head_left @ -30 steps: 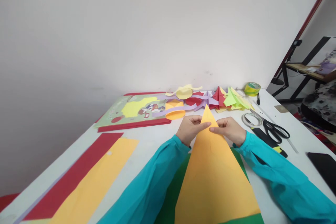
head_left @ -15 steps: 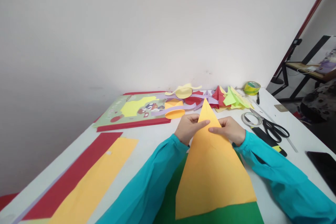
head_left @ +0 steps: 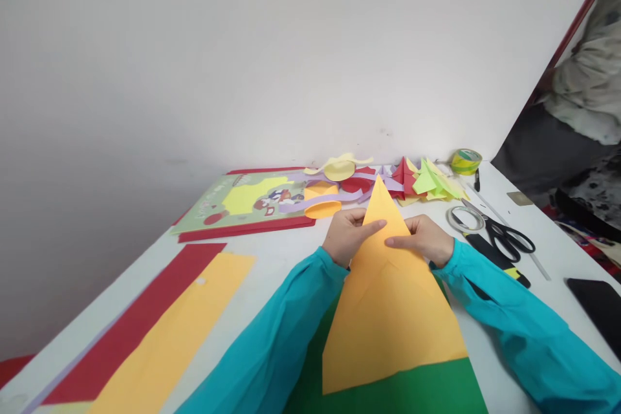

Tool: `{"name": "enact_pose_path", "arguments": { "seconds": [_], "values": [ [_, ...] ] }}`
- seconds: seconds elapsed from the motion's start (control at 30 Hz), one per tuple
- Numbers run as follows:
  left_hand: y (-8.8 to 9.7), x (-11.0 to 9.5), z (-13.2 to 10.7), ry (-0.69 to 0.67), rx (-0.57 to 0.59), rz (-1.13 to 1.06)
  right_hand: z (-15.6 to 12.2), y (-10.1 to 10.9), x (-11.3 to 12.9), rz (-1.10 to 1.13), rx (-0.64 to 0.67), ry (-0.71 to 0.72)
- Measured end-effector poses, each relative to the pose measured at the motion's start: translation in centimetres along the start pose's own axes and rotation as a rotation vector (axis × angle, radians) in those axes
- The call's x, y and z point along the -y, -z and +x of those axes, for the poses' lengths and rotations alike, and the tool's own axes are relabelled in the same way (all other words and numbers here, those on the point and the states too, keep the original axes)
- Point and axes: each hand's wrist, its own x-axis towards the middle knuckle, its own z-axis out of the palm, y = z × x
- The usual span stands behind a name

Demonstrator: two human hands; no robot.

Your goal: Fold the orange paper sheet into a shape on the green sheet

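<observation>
A sheet of orange paper [head_left: 392, 317], folded to a point at its far end, is held up in front of me. My left hand [head_left: 350, 236] pinches its left edge, thumb on the near face and fingers behind. On the right edge, my right hand [head_left: 423, 240] grips the same way, the two thumbs close together near the upper part. Behind the paper the fingertips are hidden. Under its wide lower end lies a green sheet [head_left: 417, 391].
Red [head_left: 145, 317] and orange strips [head_left: 194, 310] of paper lie at left. Toward the wall are a printed folder [head_left: 213, 213], paper discs and folded paper planes [head_left: 429, 181]. At right lie scissors [head_left: 509, 239], tape rolls [head_left: 466, 162], a cutter and a black phone [head_left: 596, 310].
The orange paper has risen and tilted slightly, its lower edge showing more of the green sheet. Both hands keep their hold. A person in patterned clothing has come into view at far right.
</observation>
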Motion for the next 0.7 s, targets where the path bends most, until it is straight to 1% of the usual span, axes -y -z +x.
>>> {"name": "enact_pose_path", "arguments": {
  "seconds": [0.1,0.2,0.37,0.43,0.5,0.57,0.7],
  "values": [
    [-0.1,0.1,0.0,-0.038,-0.003,0.022,-0.1,-0.2,0.1,0.029,0.005,-0.006],
    [-0.3,0.2,-0.1,-0.050,0.022,0.036,-0.3,-0.4,0.1,0.068,-0.011,0.020],
    [-0.3,0.2,-0.2,0.027,0.140,0.031,-0.4,-0.3,0.1,0.069,-0.090,0.108],
    [-0.1,0.2,-0.1,0.074,0.197,0.027,-0.4,-0.1,0.3,0.083,-0.139,0.146],
    [0.1,0.3,0.0,0.118,0.240,0.054,-0.5,0.1,0.6,0.112,-0.196,0.153],
    [0.2,0.5,0.0,0.141,0.257,0.087,-0.5,0.1,0.9,0.138,-0.235,0.146],
    [0.5,0.7,0.1,0.124,0.272,0.103,-0.6,0.0,1.1,0.151,-0.241,0.174]
  ]
}}
